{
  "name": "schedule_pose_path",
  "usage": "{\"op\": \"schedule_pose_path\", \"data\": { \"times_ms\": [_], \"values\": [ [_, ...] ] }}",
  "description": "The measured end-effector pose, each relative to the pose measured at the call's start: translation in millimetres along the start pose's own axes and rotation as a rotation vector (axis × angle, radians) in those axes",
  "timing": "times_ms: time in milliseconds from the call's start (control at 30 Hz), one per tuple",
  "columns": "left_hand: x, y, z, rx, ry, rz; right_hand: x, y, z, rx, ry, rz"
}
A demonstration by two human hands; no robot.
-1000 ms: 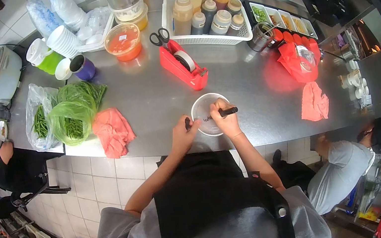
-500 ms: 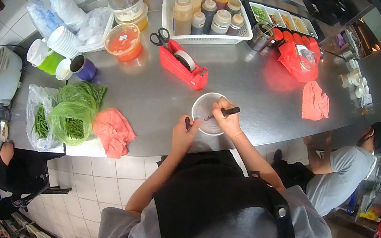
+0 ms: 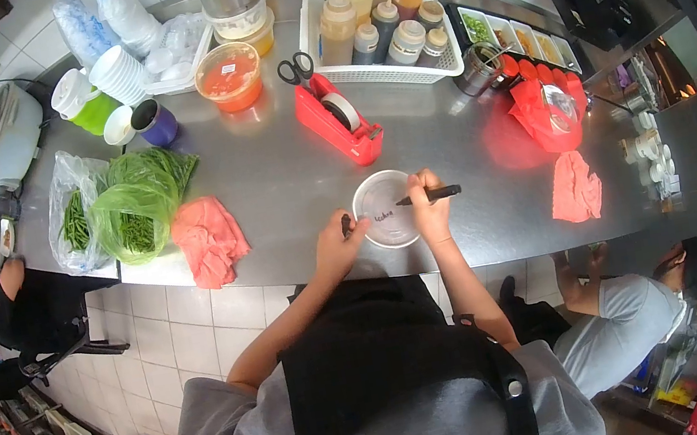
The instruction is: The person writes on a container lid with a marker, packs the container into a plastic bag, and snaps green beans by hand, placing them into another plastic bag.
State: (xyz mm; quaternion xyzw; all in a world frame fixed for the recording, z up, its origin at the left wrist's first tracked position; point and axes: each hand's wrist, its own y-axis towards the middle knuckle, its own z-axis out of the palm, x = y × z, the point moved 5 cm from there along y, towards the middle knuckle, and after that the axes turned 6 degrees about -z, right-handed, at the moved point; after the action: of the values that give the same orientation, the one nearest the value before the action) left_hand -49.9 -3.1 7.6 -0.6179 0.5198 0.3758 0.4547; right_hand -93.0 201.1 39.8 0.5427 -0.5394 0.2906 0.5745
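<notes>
A round, clear lid with a white rim [image 3: 389, 234] lies on the steel counter in front of me, and it could be the top of a tub. Dark handwriting runs across its middle. My right hand [image 3: 432, 214] grips a black marker [image 3: 444, 192], its tip pointing left over the lid's right half. At the lid's left rim is my left hand [image 3: 336, 250], fingers curled around a small black piece that looks like the marker's cap [image 3: 346, 222]. Its thumb reaches to the rim. Beyond the lid stands a red tape dispenser [image 3: 339, 125] with scissors [image 3: 296, 68] behind.
Bagged green vegetables [image 3: 132, 208] and a pink cloth [image 3: 210, 240] lie left; another cloth [image 3: 576, 187] lies right. A white basket [image 3: 398, 74] of sauce bottles stands at the back. One person [image 3: 627, 314] is low at right, another [image 3: 11, 297] at far left.
My right hand has shifted right with the marker, uncovering more of the handwriting, which now reads longer. My left hand stays by the rim.
</notes>
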Motion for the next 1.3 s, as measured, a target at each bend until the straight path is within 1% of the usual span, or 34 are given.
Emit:
{"op": "schedule_pose_path", "data": {
  "times_ms": [67, 100, 167, 267, 333, 533, 600, 733, 800, 933, 1033, 1100, 1200, 1233, 1300],
  "values": [
    [3.4, 0.5, 1.2, 0.018, 0.016, 0.002, -0.7, 3.4, 1.1, 0.101, 0.011, 0.050],
    [2.9, 0.8, 1.8, 0.019, 0.017, 0.004, -1.7, 2.5, 4.5, 0.129, 0.013, 0.025],
    [1.3, 0.6, 2.1, -0.001, -0.037, 0.027, -5.0, 2.7, 4.9, 0.144, -0.023, 0.006],
    [3.7, 0.7, 1.8, 0.034, -0.033, -0.014, 5.9, 4.9, 7.4, 0.172, -0.112, -0.040],
    [-1.1, -0.4, 0.4, 0.029, -0.017, -0.008, 9.9, 5.1, 7.7, 0.179, -0.169, -0.069],
    [0.1, -0.4, 0.7, 0.027, 0.002, -0.023, 12.9, 6.2, 7.2, 0.149, -0.197, -0.129],
    [0.0, -0.2, -0.2, 0.028, -0.002, -0.020, 14.9, 6.0, 6.1, 0.109, -0.178, -0.144],
    [1.1, -0.2, 1.4, 0.026, 0.007, -0.017, 13.8, 4.9, 5.0, 0.111, -0.189, -0.113],
    [0.6, -0.7, 0.6, 0.011, 0.003, -0.006, 16.9, 4.9, 0.2, -0.001, -0.141, -0.138],
    [1.7, -0.9, 1.9, 0.013, -0.012, -0.007, 12.7, 4.1, 1.8, 0.020, -0.176, -0.106],
    [5.5, 0.6, 2.7, 0.019, -0.014, -0.012, 12.8, 3.6, 4.7, 0.075, -0.163, -0.090],
    [6.7, 1.2, 3.3, 0.029, -0.016, -0.020, 18.2, 5.0, 1.5, -0.015, -0.199, -0.190],
    [7.0, 0.2, 3.6, 0.013, -0.027, -0.006, 18.1, 3.9, -0.9, -0.029, -0.172, -0.139],
    [7.4, 0.5, 4.0, 0.013, -0.034, 0.010, 14.6, 3.7, -0.7, -0.029, -0.173, -0.139],
    [5.2, 0.2, 3.2, 0.012, -0.042, 0.024, 9.1, 3.4, -3.1, -0.098, -0.128, -0.172]
  ]
}}
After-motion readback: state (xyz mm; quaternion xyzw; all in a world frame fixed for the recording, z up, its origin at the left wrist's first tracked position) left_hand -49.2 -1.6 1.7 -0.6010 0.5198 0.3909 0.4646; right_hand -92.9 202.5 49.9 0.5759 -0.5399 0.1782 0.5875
